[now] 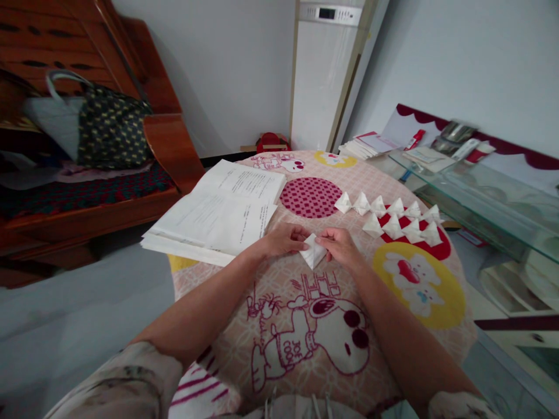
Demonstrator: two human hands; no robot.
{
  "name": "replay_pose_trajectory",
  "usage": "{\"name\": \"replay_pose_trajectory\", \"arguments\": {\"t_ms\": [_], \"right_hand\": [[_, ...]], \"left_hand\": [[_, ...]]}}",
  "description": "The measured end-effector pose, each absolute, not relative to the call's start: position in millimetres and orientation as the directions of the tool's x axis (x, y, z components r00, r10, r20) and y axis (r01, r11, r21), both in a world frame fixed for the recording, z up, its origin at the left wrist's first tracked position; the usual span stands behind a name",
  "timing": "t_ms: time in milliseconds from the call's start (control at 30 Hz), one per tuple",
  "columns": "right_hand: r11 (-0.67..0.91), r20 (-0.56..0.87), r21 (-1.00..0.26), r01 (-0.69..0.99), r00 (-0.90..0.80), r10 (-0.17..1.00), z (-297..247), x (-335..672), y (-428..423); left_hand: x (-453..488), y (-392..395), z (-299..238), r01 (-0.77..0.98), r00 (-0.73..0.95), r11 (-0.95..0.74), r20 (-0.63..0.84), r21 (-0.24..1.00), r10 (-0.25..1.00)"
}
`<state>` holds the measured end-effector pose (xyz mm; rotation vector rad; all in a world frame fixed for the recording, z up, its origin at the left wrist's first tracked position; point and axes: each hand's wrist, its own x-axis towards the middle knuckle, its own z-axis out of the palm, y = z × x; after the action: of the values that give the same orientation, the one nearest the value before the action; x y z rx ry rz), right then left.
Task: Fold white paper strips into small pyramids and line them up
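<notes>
Near the middle of the round table, a small folded white paper shaped like a diamond lies between my two hands. My left hand pinches its left side with thumb and fingers. On the opposite side, my right hand grips the upper right edge. To the right stand two rows of folded white paper pieces with pointed tops, much like the one I hold. Left of my hands, an open stack of printed paper sheets rests on the tablecloth.
A glass shelf borders the table on the right, with metal bowls and a paper cup on it. More papers lie at the far edge. A wooden bench with bags stands at left.
</notes>
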<state>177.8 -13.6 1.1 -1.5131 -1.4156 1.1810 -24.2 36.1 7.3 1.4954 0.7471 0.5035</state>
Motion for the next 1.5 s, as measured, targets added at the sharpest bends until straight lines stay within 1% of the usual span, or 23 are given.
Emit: {"name": "replay_pose_trajectory", "arguments": {"t_ms": [33, 100, 267, 400, 633, 700, 767, 900, 1000, 1133, 1367, 1500], "right_hand": [[-0.113, -0.129, -0.939, 0.324, -0.029, 0.991, 1, 178, -14], [-0.1, -0.117, -0.929, 0.356, -0.028, 0.993, 0, 177, -14], [-0.042, -0.063, -0.902, 0.43, -0.034, 0.997, 0, 175, -15], [-0.051, -0.067, -0.9, 0.434, -0.02, 0.998, 1, 175, -16], [-0.15, -0.163, -0.937, 0.315, -0.016, 0.986, 8, 183, -16], [-0.134, -0.143, -0.934, 0.33, -0.004, 0.99, 7, 183, -17], [-0.09, -0.089, -0.923, 0.374, 0.021, 0.996, 4, 181, -17], [-0.002, 0.031, -0.891, 0.455, 0.064, 0.997, -2, 177, -17], [0.025, 0.072, -0.855, 0.518, 0.071, 0.995, -1, 175, -17], [0.005, 0.053, -0.824, 0.566, 0.069, 0.996, 4, 172, -18], [-0.023, 0.021, -0.858, 0.513, 0.08, 0.997, -1, 174, -18], [0.009, 0.046, -0.863, 0.505, 0.061, 0.997, -3, 176, -18]], "left_hand": [[-26, 35, 5, 0.134, 0.699, 0.061, -0.138, 0.989, 0.702], [-27, 34, 2, 0.148, 0.701, 0.033, -0.128, 0.988, 0.702], [-26, 33, 0, 0.276, 0.652, -0.19, -0.038, 0.942, 0.758], [-24, 32, 0, 0.361, 0.609, -0.272, -0.005, 0.892, 0.793], [-15, 21, -2, 0.46, 0.434, -0.239, 0.018, 0.855, 0.901], [-13, 18, -2, 0.486, 0.381, -0.228, 0.03, 0.844, 0.924], [-12, 16, -1, 0.493, 0.352, -0.222, 0.04, 0.841, 0.935], [-10, 13, 1, 0.469, 0.333, -0.223, 0.062, 0.854, 0.941], [-9, 12, 2, 0.481, 0.335, -0.227, 0.061, 0.847, 0.94], [-8, 13, 2, 0.52, 0.351, -0.242, 0.053, 0.819, 0.935], [-7, 10, -2, 0.482, 0.355, -0.269, 0.095, 0.834, 0.93], [-8, 9, -2, 0.503, 0.339, -0.266, 0.096, 0.822, 0.936]]}}
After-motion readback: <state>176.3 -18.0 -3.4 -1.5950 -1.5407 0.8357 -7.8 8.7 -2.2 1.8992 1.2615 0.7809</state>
